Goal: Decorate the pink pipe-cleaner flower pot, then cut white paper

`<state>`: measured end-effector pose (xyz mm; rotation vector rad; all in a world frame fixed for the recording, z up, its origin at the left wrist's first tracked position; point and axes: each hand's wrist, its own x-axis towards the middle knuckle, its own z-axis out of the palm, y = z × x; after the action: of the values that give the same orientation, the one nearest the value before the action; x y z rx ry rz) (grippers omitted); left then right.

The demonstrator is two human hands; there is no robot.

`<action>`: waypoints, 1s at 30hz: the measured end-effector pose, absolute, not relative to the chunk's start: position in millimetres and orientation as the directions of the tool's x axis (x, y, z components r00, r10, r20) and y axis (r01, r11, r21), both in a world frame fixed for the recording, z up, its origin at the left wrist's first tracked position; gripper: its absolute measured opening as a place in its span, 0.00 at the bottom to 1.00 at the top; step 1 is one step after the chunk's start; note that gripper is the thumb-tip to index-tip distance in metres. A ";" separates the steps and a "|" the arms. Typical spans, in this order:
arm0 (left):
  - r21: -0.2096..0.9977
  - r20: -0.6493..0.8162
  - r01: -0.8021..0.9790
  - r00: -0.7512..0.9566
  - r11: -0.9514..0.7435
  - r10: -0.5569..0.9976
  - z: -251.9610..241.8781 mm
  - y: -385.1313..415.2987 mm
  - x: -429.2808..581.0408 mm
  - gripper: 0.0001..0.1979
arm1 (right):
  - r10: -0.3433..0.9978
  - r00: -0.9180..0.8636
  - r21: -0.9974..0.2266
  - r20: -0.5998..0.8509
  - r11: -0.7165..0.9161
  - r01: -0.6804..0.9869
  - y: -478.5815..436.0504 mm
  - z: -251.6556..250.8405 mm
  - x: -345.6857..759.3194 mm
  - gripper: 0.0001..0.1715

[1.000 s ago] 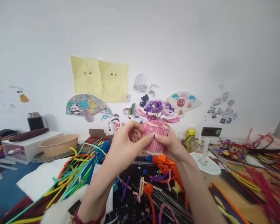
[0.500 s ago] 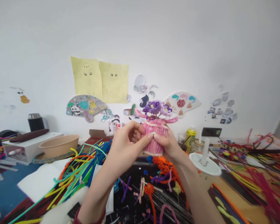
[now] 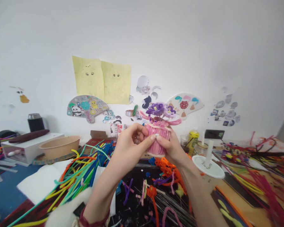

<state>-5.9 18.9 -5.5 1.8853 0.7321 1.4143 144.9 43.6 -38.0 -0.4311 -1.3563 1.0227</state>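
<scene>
A small pink pot made of pipe cleaners (image 3: 154, 146) is held up in front of me, above the table. Purple pipe-cleaner flowers (image 3: 159, 109) rise out of its top, and pink strands stick out to both sides. My left hand (image 3: 133, 142) grips the pot from the left, its thumb pressed on the front. From the right, my right hand (image 3: 171, 142) is wrapped round it, the thumb also on the front. Between the two thumb tips shows a small white spot that I cannot identify. The fingers behind the pot are hidden.
Loose coloured pipe cleaners (image 3: 85, 170) lie in a heap on the left, by a tan bowl (image 3: 59, 147). Below my hands are orange pipe-cleaner pieces (image 3: 167, 168) and thin wires (image 3: 172, 205). A white lid with an upright stick (image 3: 208, 167) stands on the right.
The pot has tilted very slightly between my hands. Both hands keep their hold, and the thumbs stay on its front.
</scene>
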 end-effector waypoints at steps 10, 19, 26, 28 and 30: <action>0.787 0.582 0.036 0.288 -0.616 0.761 -1.8 13.8 -7.9 0.13 | 0.779 -0.167 -0.776 0.604 0.527 -0.346 34.3 -27.1 141.8 0.21; 0.784 0.577 0.035 0.327 -0.620 0.748 -4.3 14.6 -7.6 0.13 | 0.774 -0.188 -0.782 0.604 0.531 -0.327 34.1 -23.8 143.0 0.20; 0.803 0.566 0.002 0.309 -0.596 0.764 -5.0 16.0 -3.2 0.15 | 0.773 -0.191 -0.784 0.605 0.535 -0.315 33.7 -24.5 147.7 0.20; 0.813 0.557 -0.018 0.315 -0.582 0.768 -5.7 17.5 -3.2 0.15 | 0.780 -0.184 -0.785 0.598 0.524 -0.330 35.3 -26.7 149.6 0.19; 0.818 0.552 -0.025 0.313 -0.574 0.773 -6.3 19.2 -3.6 0.16 | 0.780 -0.203 -0.789 0.592 0.509 -0.344 37.6 -29.1 151.2 0.20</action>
<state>-3.6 19.2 -6.3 1.8271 0.6677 1.3395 151.2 37.6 -29.1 -0.4046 -1.4381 1.0716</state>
